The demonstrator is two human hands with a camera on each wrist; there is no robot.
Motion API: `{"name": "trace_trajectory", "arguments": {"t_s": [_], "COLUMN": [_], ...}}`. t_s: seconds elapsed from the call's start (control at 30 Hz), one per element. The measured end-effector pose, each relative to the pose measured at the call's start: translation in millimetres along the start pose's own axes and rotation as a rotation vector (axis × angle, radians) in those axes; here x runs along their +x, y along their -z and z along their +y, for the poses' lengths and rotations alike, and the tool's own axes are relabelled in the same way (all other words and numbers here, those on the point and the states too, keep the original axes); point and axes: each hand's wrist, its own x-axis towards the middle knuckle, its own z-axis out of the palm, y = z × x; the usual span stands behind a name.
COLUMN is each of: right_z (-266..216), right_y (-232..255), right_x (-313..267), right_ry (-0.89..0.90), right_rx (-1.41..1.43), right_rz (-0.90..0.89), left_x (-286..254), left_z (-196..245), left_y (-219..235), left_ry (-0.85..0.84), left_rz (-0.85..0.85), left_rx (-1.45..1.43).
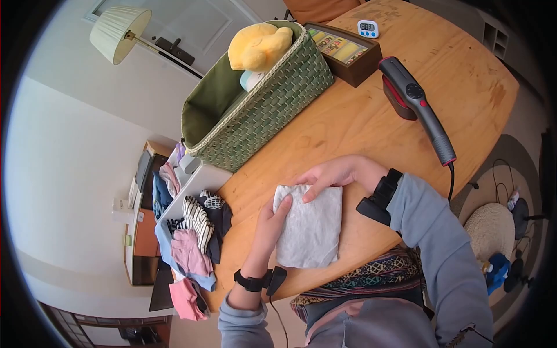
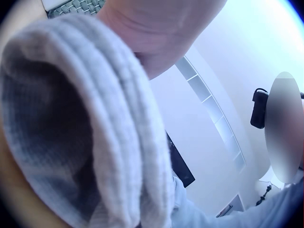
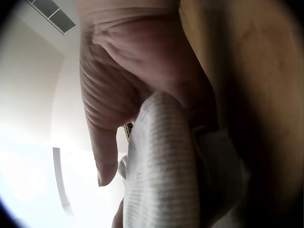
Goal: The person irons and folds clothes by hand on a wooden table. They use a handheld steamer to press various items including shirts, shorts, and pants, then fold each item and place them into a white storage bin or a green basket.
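Note:
Both hands hold a light grey folded garment [image 1: 308,232] of ribbed knit, raised at the near side of the wooden table. My left hand [image 1: 270,223] grips its left edge, thumb on the front face and fingers hidden behind. At the top edge, my right hand [image 1: 328,173] pinches it, its thumb lying over the front. In the left wrist view the folded layers [image 2: 118,123] curve in a loop with a dark hollow inside. The right wrist view shows the rounded fold [image 3: 161,161] tucked between thumb and fingers.
A green woven basket [image 1: 267,110] with a yellow plush toy [image 1: 259,47] stands beyond the hands. Rightward lie a brown box [image 1: 348,58], a white timer [image 1: 368,29] and a corded handheld steamer [image 1: 419,101]. Several crumpled clothes [image 1: 194,243] are heaped at the table's left edge.

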Motion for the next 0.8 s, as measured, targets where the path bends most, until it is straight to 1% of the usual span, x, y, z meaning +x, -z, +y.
{"name": "trace_trajectory", "arguments": {"t_s": [0.07, 0.1, 0.13, 0.17, 0.2, 0.23, 0.27, 0.3, 0.33, 0.37, 0.4, 0.43, 0.5, 0.53, 0.57, 0.6, 0.63, 0.67, 0.7, 0.73, 0.8], "right_z": [-4.3, -4.8, -5.2, -5.0, -2.7, 1.2, 3.8, 4.5, 5.6, 6.7, 6.8, 6.5, 5.7, 6.5, 7.8, 5.4, -1.3, -6.2, -5.3, -1.7, 1.0], "right_y": [3.9, 5.1, 6.2, 6.8, 7.9, 9.9, 11.6, 12.5, 13.6, 14.7, 15.7, 16.8, 15.9, 15.2, 13.9, 9.9, 4.5, 1.8, 1.6, 1.4, 0.4], "right_x": [0.7, 0.3, 0.3, 0.6, 1.8, 3.7, 5.4, 6.1, 6.4, 6.5, 6.6, 7.2, 10.5, 10.2, 10.1, 7.3, 1.7, -0.6, 1.1, 3.4, 6.8], "right_ry": [-0.115, -0.114, -0.153, -0.193, -0.193, -0.162, -0.131, -0.13, -0.09, -0.049, -0.049, -0.049, -0.059, -0.026, 0.0, -0.024, -0.094, -0.159, -0.181, -0.188, -0.17], "right_rx": [0.002, 0.004, -0.04, -0.084, -0.083, -0.043, -0.004, -0.005, 0.077, 0.159, 0.16, 0.172, 0.175, 0.239, 0.302, 0.293, 0.206, 0.113, 0.095, 0.092, 0.115], "right_rz": [-0.141, -0.139, -0.06, 0.017, 0.016, 0.078, 0.139, 0.137, 0.189, 0.241, 0.241, 0.255, 0.253, 0.231, 0.204, 0.176, 0.17, 0.158, 0.113, 0.107, 0.114], "left_x": [-1.6, -2.4, -4.3, -7.4, -10.1, -11.6, -12.1, -12.6, -13.9, -15.8, -17.4, -19.4, -25.8, -27.3, -28.4, -31.2, -32.3, -32.5, -32.1, -34.4, -40.4], "left_z": [4.4, 6.6, 8.2, 9.0, 8.8, 7.8, 6.5, 4.9, 2.9, 0.3, -2.8, -6.6, -13.8, -15.0, -15.4, -17.7, -25.4, -30.2, -34.1, -37.3, -38.2], "left_y": [-1.5, -2.5, -3.3, -3.6, -2.9, -0.3, 4.5, 9.8, 16.0, 23.1, 28.7, 33.2, 41.4, 44.0, 46.5, 49.5, 54.2, 57.2, 58.9, 60.1, 51.6], "left_ry": [-0.028, -0.056, -0.056, -0.106, -0.155, -0.155, -0.086, -0.016, -0.016, 0.117, 0.25, 0.25, 0.201, 0.198, 0.101, 0.002, -0.044, -0.054, -0.023, 0.001, 0.112], "left_rz": [-0.034, -0.067, -0.069, -0.139, -0.208, -0.206, -0.295, -0.384, -0.383, -0.337, -0.29, -0.288, -0.093, -0.076, -0.001, 0.084, 0.157, 0.2, 0.2, 0.202, 0.108], "left_rx": [0.017, 0.032, 0.033, 0.041, 0.05, 0.05, 0.063, 0.076, 0.076, 0.063, 0.049, 0.047, -0.223, -0.235, -0.365, -0.497, -0.603, -0.625, -0.764, -0.904, -0.981]}}
